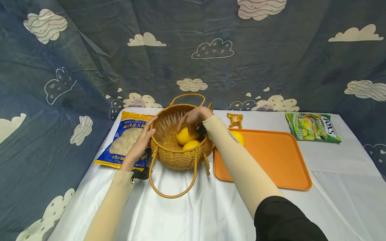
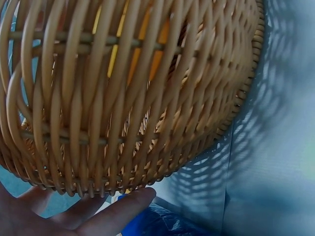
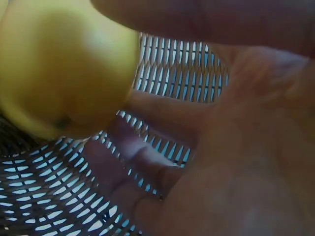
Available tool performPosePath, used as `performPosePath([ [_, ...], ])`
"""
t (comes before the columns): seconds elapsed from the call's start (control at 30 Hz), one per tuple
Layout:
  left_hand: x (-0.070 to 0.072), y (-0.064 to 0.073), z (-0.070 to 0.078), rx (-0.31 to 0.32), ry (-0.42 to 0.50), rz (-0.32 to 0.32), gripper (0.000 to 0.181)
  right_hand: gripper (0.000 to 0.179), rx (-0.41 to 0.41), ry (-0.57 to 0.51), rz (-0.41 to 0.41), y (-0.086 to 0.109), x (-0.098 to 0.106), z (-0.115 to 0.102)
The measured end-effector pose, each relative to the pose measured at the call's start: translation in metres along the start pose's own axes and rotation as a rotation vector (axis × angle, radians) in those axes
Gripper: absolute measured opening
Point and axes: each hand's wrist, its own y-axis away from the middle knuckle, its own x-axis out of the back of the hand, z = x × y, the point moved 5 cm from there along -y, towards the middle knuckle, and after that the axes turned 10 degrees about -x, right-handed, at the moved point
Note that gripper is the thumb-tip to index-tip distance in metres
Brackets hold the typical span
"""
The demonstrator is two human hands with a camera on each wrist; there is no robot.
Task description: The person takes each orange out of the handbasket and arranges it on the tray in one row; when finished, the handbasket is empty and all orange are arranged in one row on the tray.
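Note:
A round wicker basket stands on the white-covered table, one handle hanging toward me and the other up at the back. My right hand reaches down inside it, thumb and fingers curled about a yellow lemon. In the right wrist view that lemon sits between the thumb above and the fingers behind. Another lemon lies in the basket, nearer me. My left hand rests against the basket's left side with fairly straight fingers; in the left wrist view its fingers lie along the woven wall.
A blue and yellow pasta bag lies left of the basket, partly under my left arm. To the right are an orange tray with a lemon at its left, a small orange packet behind, and a green candy bag.

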Motion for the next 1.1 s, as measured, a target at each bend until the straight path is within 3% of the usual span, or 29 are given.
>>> performPosePath([
  [0.23,0.007,-0.004,-0.024,-0.017,0.013,0.008,0.054,0.052,-0.029,-0.048,-0.034,-0.008,-0.009,-0.001],
  [0.4,0.007,-0.004,-0.027,-0.027,-0.008,0.009,0.054,0.056,0.005,0.087,-0.069,-0.013,-0.015,-0.007],
  [0.5,0.008,-0.004,-0.028,-0.031,-0.013,0.010,0.055,0.050,0.005,0.123,-0.038,-0.013,-0.015,-0.009],
  [0.7,0.008,-0.004,-0.026,-0.032,-0.014,0.012,0.055,0.037,0.015,0.007,0.017,-0.007,-0.008,-0.008],
  [0.8,0.008,-0.003,-0.025,-0.026,-0.011,0.014,0.054,0.039,0.079,-0.040,0.015,0.001,-0.004,-0.009],
  [1.1,0.006,-0.003,-0.026,-0.036,-0.012,0.004,0.053,0.050,0.387,-0.197,-0.051,0.034,0.008,-0.011],
])
